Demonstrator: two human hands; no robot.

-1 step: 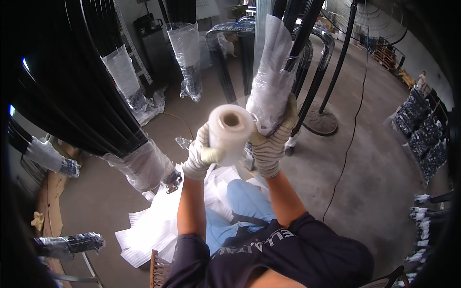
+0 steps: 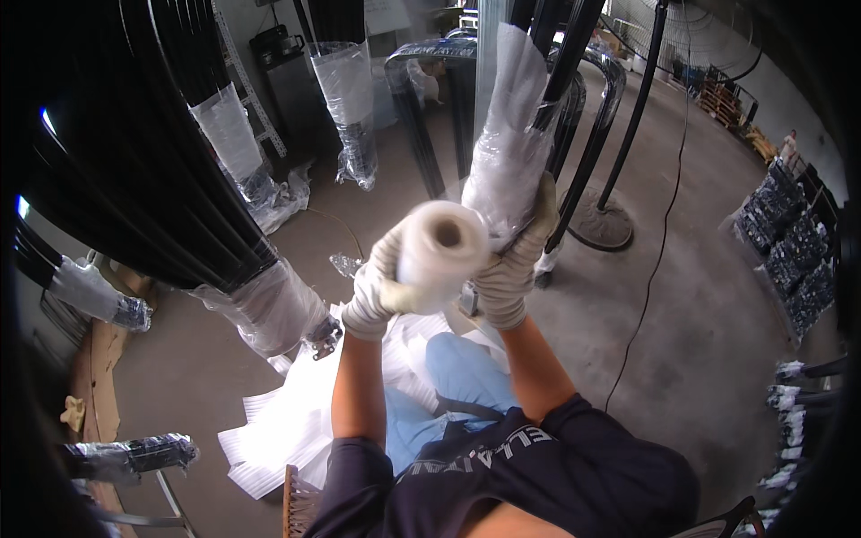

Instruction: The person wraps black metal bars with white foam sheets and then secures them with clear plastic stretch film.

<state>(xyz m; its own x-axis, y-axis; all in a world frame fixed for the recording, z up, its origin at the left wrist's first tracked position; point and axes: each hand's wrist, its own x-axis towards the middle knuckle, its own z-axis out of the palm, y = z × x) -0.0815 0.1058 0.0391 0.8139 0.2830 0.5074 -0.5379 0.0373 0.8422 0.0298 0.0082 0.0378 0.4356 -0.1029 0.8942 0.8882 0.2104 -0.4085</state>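
Observation:
My left hand (image 2: pixel 375 287), in a striped work glove, is closed round a roll of clear stretch film (image 2: pixel 438 269). The roll's hollow core faces up. Beside it, my right hand (image 2: pixel 513 278), gloved too, is wrapped round the lower end of a bundle of black bars (image 2: pixel 574 67). White foam sheet and clear film form a wrapping (image 2: pixel 509 148) round that end. The roll touches or nearly touches the wrapping and hides part of my right hand's fingers.
White foam sheets (image 2: pixel 287 426) lie on the floor by my legs. More black bars with wrapped ends (image 2: pixel 265 309) lean at the left. A round-based stand (image 2: pixel 601 224) and a cable (image 2: pixel 647 296) are to the right. Wrapped bundles (image 2: pixel 785 242) line the far right.
The film roll and my left hand have shifted slightly right and down, and the roll tilts more toward the wrapped bundle. My right hand stays on the bundle.

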